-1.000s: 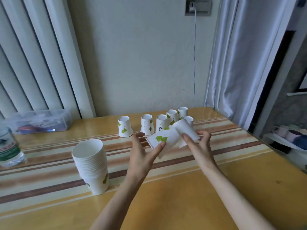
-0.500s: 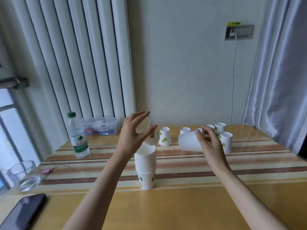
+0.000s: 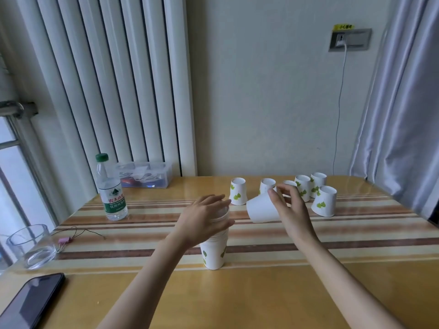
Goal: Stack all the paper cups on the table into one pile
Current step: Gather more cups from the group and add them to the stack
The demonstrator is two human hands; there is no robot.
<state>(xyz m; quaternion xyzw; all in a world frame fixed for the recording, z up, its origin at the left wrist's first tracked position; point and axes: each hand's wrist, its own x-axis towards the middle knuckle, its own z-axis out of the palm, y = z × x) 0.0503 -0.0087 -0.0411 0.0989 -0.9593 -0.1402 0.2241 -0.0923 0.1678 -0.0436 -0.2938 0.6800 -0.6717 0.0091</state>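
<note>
The bottle (image 3: 111, 189) at ten o'clock has a label reading 农夫山泉 and 饮用纯净水. A yellow sticker (image 3: 343, 26) above the socket (image 3: 350, 40) at one o'clock has characters, too small to read surely.

Left hand (image 3: 204, 222) grips the top of the cup stack (image 3: 215, 248); right hand (image 3: 291, 210) holds a tilted cup (image 3: 261, 208) just right of it.

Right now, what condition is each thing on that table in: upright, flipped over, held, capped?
Stack of cups: upright, left hand wrapped round its top.
Tilted cup: held in right hand, off the table.
Loose cups: upside down, six in view.
Water bottle: upright, capped.
Glass jar: upright, open.
Phone: flat, screen dark.
Plastic box: lidded.
</note>
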